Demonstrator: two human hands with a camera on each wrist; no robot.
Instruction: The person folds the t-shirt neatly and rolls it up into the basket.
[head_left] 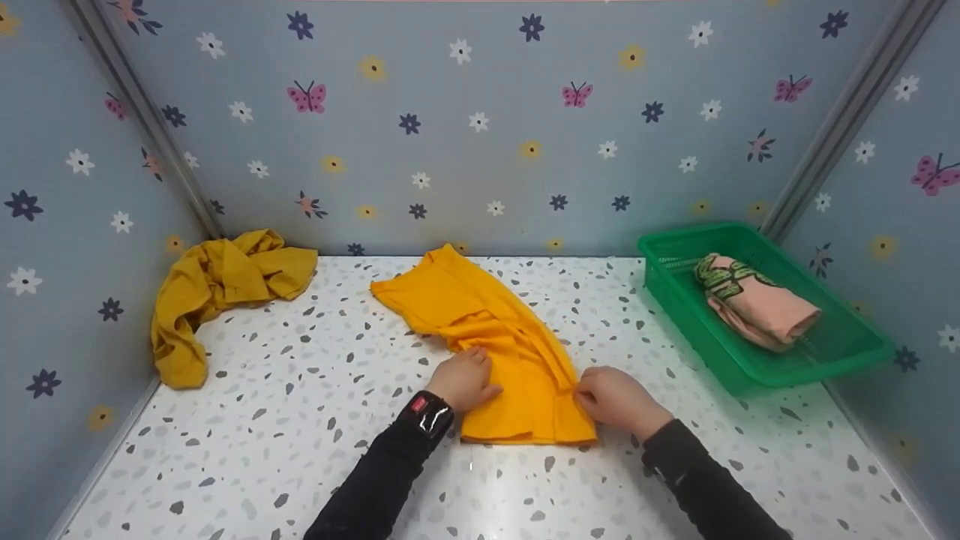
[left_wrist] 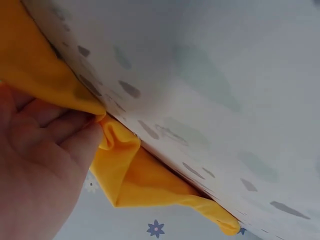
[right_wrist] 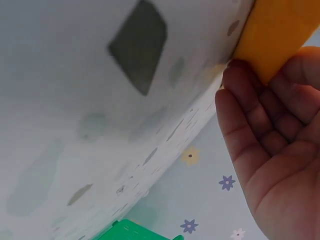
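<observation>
The orange garment [head_left: 525, 360] lay creased in the middle of the speckled table [head_left: 262, 420]; the hands were apart, the left hand [head_left: 463, 381] pinching its left side, the right hand [head_left: 619, 401] its right edge; crumpled mustard cloth [head_left: 225, 277] lay leftward; rightward, a green basket [head_left: 690, 322] held pink cloth [head_left: 765, 300].

Both arms reach in from the near side. Left forearm [head_left: 375, 476] slants far and right, right forearm [head_left: 709, 476] far and left; black sleeves down to the wrists. Left hand [head_left: 461, 380] back upward, fingers bent in a grip, thumb out to the right. Right hand [head_left: 619, 399] turned left, fingers folded toward the palm, thumb and forefinger in a pinch. Hands apart, left slightly farther out than right.
</observation>
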